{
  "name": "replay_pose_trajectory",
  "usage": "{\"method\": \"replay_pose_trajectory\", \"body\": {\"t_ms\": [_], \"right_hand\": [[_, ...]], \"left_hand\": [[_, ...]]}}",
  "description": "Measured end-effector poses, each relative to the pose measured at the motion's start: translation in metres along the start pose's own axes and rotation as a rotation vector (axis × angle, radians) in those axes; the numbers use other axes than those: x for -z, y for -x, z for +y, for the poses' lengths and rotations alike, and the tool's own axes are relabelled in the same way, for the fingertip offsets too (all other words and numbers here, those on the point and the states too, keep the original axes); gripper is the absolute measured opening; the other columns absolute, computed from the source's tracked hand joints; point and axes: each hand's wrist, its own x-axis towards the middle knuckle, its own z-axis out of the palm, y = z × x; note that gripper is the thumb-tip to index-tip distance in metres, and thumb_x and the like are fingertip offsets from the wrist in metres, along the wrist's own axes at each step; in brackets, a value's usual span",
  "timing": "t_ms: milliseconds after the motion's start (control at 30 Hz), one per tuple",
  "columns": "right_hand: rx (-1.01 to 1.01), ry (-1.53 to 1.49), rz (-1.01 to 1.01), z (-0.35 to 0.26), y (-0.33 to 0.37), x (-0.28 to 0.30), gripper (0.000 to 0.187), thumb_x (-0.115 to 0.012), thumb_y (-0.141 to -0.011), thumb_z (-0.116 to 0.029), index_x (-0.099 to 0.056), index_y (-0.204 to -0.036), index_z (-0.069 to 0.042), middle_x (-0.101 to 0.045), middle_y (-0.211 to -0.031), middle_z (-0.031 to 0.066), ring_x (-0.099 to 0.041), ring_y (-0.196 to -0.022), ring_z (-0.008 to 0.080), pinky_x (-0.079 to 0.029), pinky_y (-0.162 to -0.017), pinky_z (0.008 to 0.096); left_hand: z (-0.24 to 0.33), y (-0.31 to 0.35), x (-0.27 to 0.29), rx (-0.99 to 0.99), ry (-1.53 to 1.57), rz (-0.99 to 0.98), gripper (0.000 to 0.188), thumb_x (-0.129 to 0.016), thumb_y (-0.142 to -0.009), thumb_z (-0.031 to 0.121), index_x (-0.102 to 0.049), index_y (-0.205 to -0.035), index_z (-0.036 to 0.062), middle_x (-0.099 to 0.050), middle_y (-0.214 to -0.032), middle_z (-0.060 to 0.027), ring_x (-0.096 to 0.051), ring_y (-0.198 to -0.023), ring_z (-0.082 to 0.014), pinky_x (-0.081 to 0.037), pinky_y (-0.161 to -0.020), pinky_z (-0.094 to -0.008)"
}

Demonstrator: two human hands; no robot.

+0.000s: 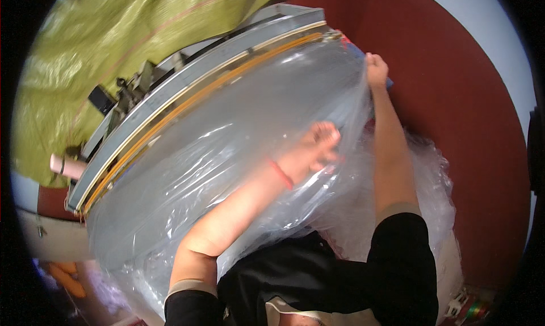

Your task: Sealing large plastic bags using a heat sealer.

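A wide sheet of clear plastic film (198,161) stretches over the long machine's near side and down across my body. Up at the far right, my right hand (376,70) is closed on the film's right edge, next to the end of the machine's bar. My left hand (321,147), with a red band at the wrist, is over the middle right of the film. Its fingers are loosely bent and apart, a little blurred, and nothing shows in them. Whether it touches the film I cannot tell. Along the film's far side runs a long grey metal bar (198,59) with an orange strip (244,67).
Behind the bar hangs a yellow-green woven sheet (136,30). Dark machine parts (102,100) and a pink roll (68,167) sit at the left. More crumpled clear film (426,172) lies right of my right arm. A dark red wall (465,110) stands at the right.
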Motion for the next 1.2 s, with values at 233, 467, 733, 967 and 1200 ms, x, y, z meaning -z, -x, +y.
{"method": "replay_pose_trajectory", "body": {"t_ms": [233, 467, 733, 967, 1200], "right_hand": [[-0.074, 0.027, -0.107, 0.026, -0.012, 0.022, 0.023, -0.053, -0.082, -0.020, -0.060, -0.095, -0.003, -0.061, -0.093, 0.0081, -0.055, -0.088, 0.0148, -0.041, -0.081, 0.0289], [-0.058, 0.188, -0.201, 0.032, -0.018, 0.017, 0.038, -0.048, -0.084, -0.036, -0.057, -0.091, 0.000, -0.060, -0.083, 0.0088, -0.052, -0.076, 0.0161, -0.040, -0.072, 0.0282], [-0.075, 0.251, -0.208, 0.034, -0.020, 0.005, 0.040, -0.046, -0.084, -0.038, -0.056, -0.091, 0.000, -0.060, -0.083, 0.0100, -0.054, -0.077, 0.0193, -0.041, -0.072, 0.0302], [-0.105, 0.384, -0.221, 0.027, -0.019, 0.018, 0.042, -0.043, -0.085, -0.040, -0.056, -0.092, -0.001, -0.060, -0.086, 0.0095, -0.053, -0.079, 0.0224, -0.040, -0.074, 0.0307], [-0.121, 0.354, -0.285, 0.023, -0.018, 0.010, 0.041, -0.043, -0.086, -0.037, -0.055, -0.092, 0.001, -0.059, -0.083, 0.0105, -0.052, -0.077, 0.0194, -0.040, -0.072, 0.0295]], "left_hand": [[-0.050, 0.124, 0.054, -0.086, -0.372, -0.714, 0.027, -0.058, -0.080, 0.019, -0.055, -0.099, 0.0013, -0.059, -0.081, -0.0032, -0.053, -0.075, -0.0102, -0.043, -0.066, -0.0236], [-0.015, 0.399, 0.152, -0.089, -0.212, 0.322, 0.051, -0.067, -0.063, 0.003, -0.041, -0.107, 0.0015, -0.057, -0.083, -0.0064, -0.055, -0.066, -0.0109, -0.044, -0.052, -0.0216], [0.089, 0.589, 0.179, -0.378, -1.300, 1.659, 0.014, -0.058, -0.071, 0.004, -0.049, -0.082, 0.0059, -0.049, -0.072, 0.0016, -0.048, -0.067, -0.0097, -0.038, -0.061, -0.0214], [0.015, 0.468, 0.226, -0.047, -1.860, 1.274, 0.052, -0.057, -0.076, 0.024, -0.039, -0.120, 0.0051, -0.033, -0.127, -0.0165, -0.027, -0.120, -0.0337, -0.025, -0.097, -0.0409], [-0.040, 0.565, 0.335, 0.307, -1.452, 1.651, 0.050, -0.050, -0.079, 0.039, -0.049, -0.112, 0.0020, -0.043, -0.118, -0.0206, -0.038, -0.113, -0.0337, -0.032, -0.093, -0.0375]]}}
